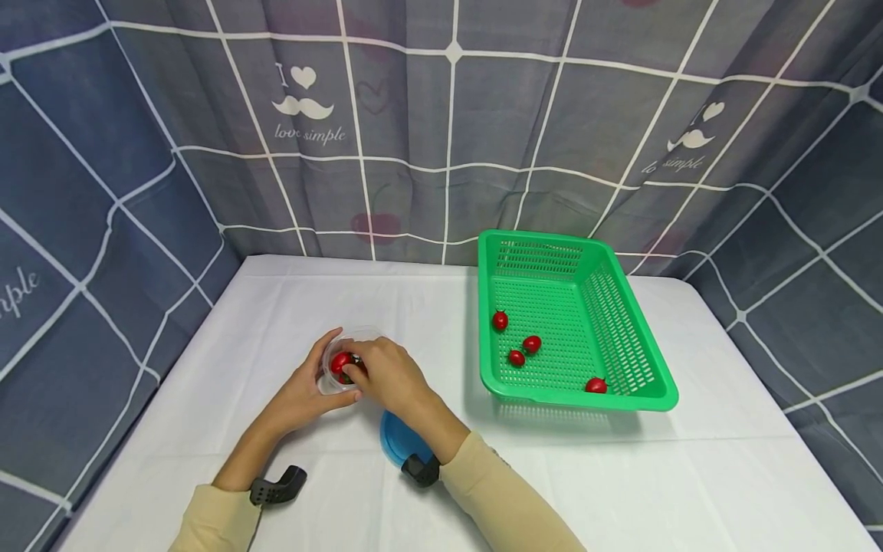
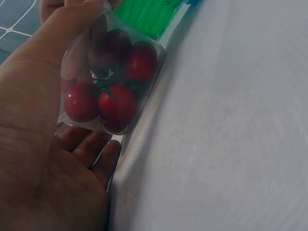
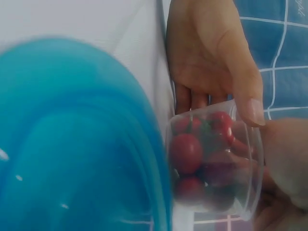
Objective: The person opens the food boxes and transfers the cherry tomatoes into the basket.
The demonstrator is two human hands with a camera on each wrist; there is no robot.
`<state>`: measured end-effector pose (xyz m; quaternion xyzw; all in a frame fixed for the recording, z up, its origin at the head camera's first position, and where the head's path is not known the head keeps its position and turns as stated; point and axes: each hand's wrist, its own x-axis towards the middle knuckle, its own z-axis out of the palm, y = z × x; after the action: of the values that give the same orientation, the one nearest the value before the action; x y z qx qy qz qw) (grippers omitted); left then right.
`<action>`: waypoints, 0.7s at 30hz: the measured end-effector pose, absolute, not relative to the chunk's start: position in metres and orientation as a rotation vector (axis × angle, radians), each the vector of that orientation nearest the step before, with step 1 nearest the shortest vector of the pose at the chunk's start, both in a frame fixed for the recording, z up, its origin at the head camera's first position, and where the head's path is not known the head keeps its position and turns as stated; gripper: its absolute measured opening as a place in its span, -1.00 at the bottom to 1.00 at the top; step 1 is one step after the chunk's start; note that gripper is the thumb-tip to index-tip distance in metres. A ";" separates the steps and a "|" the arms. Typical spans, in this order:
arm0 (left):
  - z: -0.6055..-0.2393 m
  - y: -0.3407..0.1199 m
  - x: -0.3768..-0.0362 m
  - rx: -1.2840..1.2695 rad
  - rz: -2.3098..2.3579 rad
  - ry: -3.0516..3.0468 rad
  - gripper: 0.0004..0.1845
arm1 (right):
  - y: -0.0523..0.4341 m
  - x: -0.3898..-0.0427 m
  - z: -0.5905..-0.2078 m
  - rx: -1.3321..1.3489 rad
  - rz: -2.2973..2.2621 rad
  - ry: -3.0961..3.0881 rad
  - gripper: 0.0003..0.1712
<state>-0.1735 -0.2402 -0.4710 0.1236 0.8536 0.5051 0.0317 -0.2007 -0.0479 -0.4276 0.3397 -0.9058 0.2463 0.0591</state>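
Observation:
A small clear plastic cup stands at the left of the table, with several red cherry tomatoes inside. My left hand holds it from the left, thumb and fingers curled about its side. From the right, my right hand reaches over the rim, its fingertips down in the cup. Thumb and forefinger pinch near a tomato's green stem, though the fingers partly hide that tomato. Through the clear wall in the left wrist view, red tomatoes with green stems press together.
Under my right forearm lies a round blue lid, which looms large in the right wrist view. A green slotted basket stands to the right, holding several cherry tomatoes. A grey checked curtain hangs behind the white table.

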 end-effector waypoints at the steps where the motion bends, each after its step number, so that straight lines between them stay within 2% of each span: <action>1: -0.471 -0.240 -0.174 0.384 1.559 2.627 0.18 | -0.048 -0.201 -0.427 1.036 0.733 -2.745 -0.82; 16: -0.473 -0.241 -0.175 0.427 1.582 2.609 0.18 | -0.048 -0.202 -0.424 1.110 0.692 -2.743 -0.86; 21: -0.474 -0.241 -0.176 0.415 1.568 2.619 0.19 | -0.047 -0.200 -0.424 1.084 0.642 -2.779 -0.75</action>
<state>-0.1756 -0.2411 -0.4742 0.1347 0.8498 0.5088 0.0305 -0.2000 -0.0473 -0.4242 0.3550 -0.9098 0.2103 0.0450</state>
